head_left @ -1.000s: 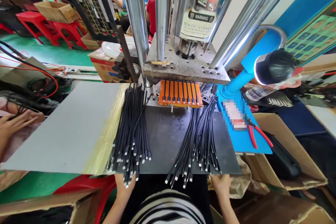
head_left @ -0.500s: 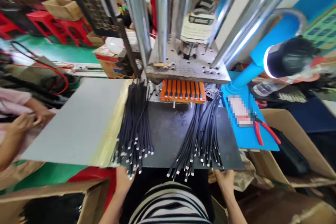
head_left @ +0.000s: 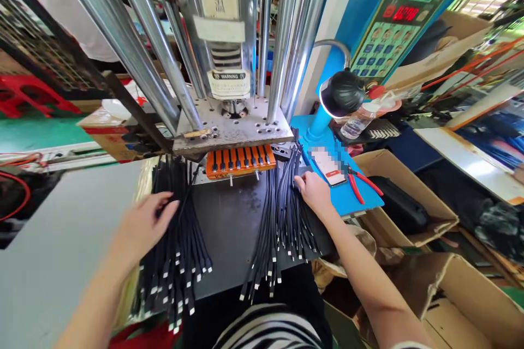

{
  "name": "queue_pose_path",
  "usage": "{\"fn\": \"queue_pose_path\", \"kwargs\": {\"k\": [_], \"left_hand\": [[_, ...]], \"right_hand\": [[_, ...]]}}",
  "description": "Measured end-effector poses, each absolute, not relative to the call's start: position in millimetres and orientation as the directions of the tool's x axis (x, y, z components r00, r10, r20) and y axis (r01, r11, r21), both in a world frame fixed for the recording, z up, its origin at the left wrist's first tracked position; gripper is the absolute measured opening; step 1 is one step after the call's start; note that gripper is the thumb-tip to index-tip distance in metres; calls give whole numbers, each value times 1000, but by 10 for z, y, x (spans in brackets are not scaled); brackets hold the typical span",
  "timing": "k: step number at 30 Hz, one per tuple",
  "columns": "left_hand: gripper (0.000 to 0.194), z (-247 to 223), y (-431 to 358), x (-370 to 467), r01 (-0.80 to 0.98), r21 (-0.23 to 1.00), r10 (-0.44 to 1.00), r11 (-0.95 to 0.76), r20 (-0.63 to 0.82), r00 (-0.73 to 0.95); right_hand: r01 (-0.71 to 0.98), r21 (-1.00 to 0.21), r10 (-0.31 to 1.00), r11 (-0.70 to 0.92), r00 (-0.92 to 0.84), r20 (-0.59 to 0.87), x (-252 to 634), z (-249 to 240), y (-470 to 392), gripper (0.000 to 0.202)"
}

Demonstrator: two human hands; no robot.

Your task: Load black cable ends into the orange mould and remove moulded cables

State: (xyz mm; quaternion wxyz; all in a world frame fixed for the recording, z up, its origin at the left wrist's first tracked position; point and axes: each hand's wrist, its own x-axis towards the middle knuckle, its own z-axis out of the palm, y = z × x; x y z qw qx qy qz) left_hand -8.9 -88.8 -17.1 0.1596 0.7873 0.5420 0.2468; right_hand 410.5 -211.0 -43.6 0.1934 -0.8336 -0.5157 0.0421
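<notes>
My left hand [head_left: 141,229] is open over the left bundle of black cables [head_left: 180,240], thumb and fingers apart and nothing held. Light-coloured connector tips show at the front end of that bundle. Beside the upper right edge of another bundle of black cables [head_left: 292,218], my right hand [head_left: 315,191] has its fingers partly bent and looks open, with no cable seen in its grasp. Between the bundles, at the back, an orange mould [head_left: 241,162] carries several black cable ends in a row. It sits beneath the metal plate [head_left: 237,133] of a press.
A blue side ledge [head_left: 360,210] at the right bears a phone [head_left: 329,166] and red-handled pliers [head_left: 358,182]. A black lamp [head_left: 344,92] overhangs it. Steel columns [head_left: 143,38] rise from the press. Cardboard boxes [head_left: 434,223] stand at the lower right.
Both hands have risen from the table's front edge to beside the cable bundles. My view has turned to the right. The cables and mould look unchanged.
</notes>
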Motion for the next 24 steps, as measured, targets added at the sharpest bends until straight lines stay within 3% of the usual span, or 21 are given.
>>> {"fn": "queue_pose_path", "kwargs": {"k": [3, 5, 7, 9, 13, 16, 19, 21, 24], "left_hand": [[50, -93, -586, 303, 894, 176, 908, -412, 165, 386], [49, -135, -379, 549, 934, 12, 932, -356, 71, 355], [42, -196, -220, 673, 951, -37, 951, -308, 17, 309], [34, -234, -118, 664, 962, 67, 965, -263, 23, 262], [19, -186, -49, 431, 865, 495, 996, -80, 80, 46], [19, -58, -142, 248, 794, 604, 993, -68, 120, -7], [21, 139, -392, 179, 718, 677, 986, -159, 147, 80], [24, 315, -620, 223, 600, 758, 965, -257, 172, 196], [27, 640, -962, 390, 371, 846, 900, -382, 250, 357]], "right_hand": [[834, -169, 844, -525, 536, 25, 3914, -356, -1623, 40], [814, -174, 826, -555, 563, 0, 3866, -356, -1469, 37], [788, -256, 817, -560, 576, -12, 3904, -380, -1434, 27], [764, -341, 816, -548, 578, -17, 4002, -405, -1478, 24], [766, -435, 850, -473, 527, 5, 4195, -422, -1644, 29], [772, -499, 847, -394, 516, 129, 4230, -432, -1753, 32], [742, -620, 753, -257, 556, 353, 4114, -362, -1836, 37], [690, -717, 720, -97, 546, 428, 3925, -204, -1900, 36], [595, -785, 821, 174, 352, 450, 3506, 188, -2004, 26]]}}
